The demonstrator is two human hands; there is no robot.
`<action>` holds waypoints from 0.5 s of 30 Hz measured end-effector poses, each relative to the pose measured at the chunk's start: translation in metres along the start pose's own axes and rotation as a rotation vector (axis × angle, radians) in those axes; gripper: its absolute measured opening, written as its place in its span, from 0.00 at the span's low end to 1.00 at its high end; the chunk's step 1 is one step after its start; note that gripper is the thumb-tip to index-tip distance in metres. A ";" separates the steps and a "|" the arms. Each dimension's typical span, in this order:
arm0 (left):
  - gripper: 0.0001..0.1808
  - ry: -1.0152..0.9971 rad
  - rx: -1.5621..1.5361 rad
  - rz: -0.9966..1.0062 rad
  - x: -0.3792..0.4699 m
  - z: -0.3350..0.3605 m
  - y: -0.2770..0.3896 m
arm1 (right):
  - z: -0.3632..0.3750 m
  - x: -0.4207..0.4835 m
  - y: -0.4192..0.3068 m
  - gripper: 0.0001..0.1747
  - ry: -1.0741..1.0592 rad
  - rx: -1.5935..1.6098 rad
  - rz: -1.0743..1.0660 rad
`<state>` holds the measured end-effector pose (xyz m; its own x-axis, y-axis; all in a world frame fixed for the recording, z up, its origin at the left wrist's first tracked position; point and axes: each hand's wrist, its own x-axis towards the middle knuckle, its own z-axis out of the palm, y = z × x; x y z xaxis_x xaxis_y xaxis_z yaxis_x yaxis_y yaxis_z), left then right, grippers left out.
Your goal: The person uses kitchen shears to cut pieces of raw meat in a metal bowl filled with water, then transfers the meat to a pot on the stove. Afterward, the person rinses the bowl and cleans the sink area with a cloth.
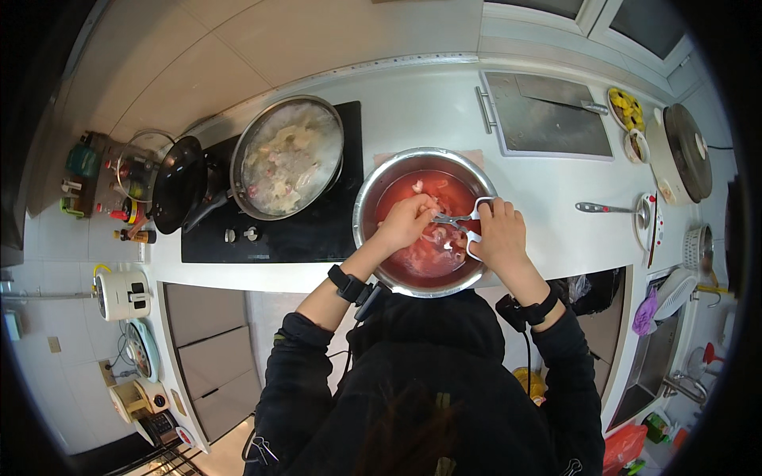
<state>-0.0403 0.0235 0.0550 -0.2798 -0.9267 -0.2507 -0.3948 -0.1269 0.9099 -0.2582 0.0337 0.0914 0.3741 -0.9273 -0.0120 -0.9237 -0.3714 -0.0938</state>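
Note:
A large steel bowl (364,250) stands near the counter's front edge, holding reddish liquid and pieces of raw meat (437,235). Above the bowl, my right hand (501,232) grips white-handled scissors (474,245), whose blades are parted and point left. My left hand (409,220) is at the blade tips, thumb and fingers pinched together on what looks like a small piece of meat, mostly hidden by the fingers. To the left, a steel pan (236,178) with pale, foamy liquid and chunks of food sits on the black stove (351,208).
A black wok (178,184) and bottles (136,236) are at the left. At the back right lies a metal board (545,128) with a cleaver (553,90). A ladle (607,208), small dishes and a lidded cooker (661,157) stand farther right, near the sink (649,369).

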 end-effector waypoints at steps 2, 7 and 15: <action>0.07 0.021 0.056 -0.049 0.004 0.001 -0.012 | -0.002 -0.007 0.009 0.33 -0.057 -0.011 0.057; 0.17 0.143 0.613 -0.033 0.006 0.008 -0.041 | -0.002 -0.024 0.030 0.36 -0.056 0.081 0.159; 0.37 -0.297 0.647 -0.354 0.030 0.059 -0.044 | -0.001 -0.028 0.038 0.36 -0.091 0.165 0.139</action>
<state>-0.0831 0.0225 -0.0124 -0.2285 -0.7250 -0.6498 -0.9086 -0.0810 0.4098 -0.3038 0.0458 0.0896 0.2566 -0.9584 -0.1250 -0.9438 -0.2206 -0.2460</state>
